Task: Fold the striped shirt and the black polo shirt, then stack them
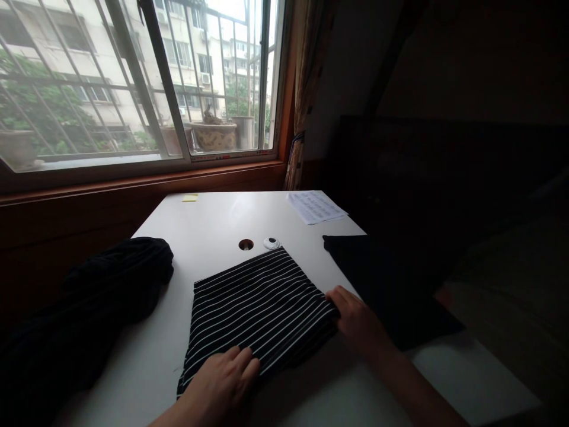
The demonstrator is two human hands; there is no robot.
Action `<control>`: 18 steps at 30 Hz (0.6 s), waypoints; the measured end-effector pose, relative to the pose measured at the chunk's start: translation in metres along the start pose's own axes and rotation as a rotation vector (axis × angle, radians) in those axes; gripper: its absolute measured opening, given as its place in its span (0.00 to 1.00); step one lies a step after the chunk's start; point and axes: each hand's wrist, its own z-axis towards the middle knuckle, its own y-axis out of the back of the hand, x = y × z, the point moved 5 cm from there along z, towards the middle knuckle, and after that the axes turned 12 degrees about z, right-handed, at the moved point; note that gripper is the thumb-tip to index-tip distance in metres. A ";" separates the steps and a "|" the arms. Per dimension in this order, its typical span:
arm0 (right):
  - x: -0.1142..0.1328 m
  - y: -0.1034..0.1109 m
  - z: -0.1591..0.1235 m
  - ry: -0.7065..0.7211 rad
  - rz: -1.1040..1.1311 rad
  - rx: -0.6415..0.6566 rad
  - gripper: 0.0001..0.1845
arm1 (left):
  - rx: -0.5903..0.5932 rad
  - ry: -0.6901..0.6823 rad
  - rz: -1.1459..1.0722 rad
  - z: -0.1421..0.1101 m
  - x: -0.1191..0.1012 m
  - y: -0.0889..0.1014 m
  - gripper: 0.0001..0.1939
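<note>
A folded black garment with thin white stripes (258,305) lies flat in the middle of a white table (213,222). My left hand (224,379) rests palm down on its near edge, fingers together and stretched flat. My right hand (355,320) touches the garment's right corner, its fingers curled at the cloth's edge. Whether that hand pinches the cloth is hard to see.
A heap of dark clothes (93,302) covers the table's left side. A flat black cloth (391,284) lies at the right edge. A printed sheet (315,206), a yellow sticky note (189,198), a cable hole (246,244) and its white cap (271,242) sit farther back. A barred window (133,77) is behind.
</note>
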 end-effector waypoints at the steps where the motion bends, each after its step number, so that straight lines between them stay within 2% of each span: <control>1: -0.005 0.003 -0.003 0.020 -0.007 -0.014 0.16 | 0.029 0.003 0.022 -0.001 -0.002 -0.005 0.02; 3: -0.016 0.010 -0.010 0.059 0.005 -0.034 0.17 | 0.079 -0.001 0.042 -0.004 -0.006 -0.010 0.06; 6: -0.030 0.010 -0.023 0.061 0.063 -0.042 0.24 | 0.147 -0.012 0.064 -0.006 -0.014 -0.013 0.05; 9: -0.041 0.005 -0.033 -0.039 0.122 -0.057 0.29 | 0.210 -0.004 0.066 -0.004 -0.018 -0.013 0.06; 11: -0.045 0.001 -0.039 -0.110 0.110 -0.054 0.29 | 0.238 0.000 0.029 -0.003 -0.016 -0.009 0.09; 14: -0.046 -0.002 -0.048 -0.135 -0.006 -0.020 0.22 | 0.254 -0.025 -0.089 -0.005 -0.009 0.012 0.08; 18: -0.046 -0.005 -0.054 -0.121 -0.184 0.018 0.12 | 0.255 -0.090 -0.369 0.003 0.017 0.054 0.20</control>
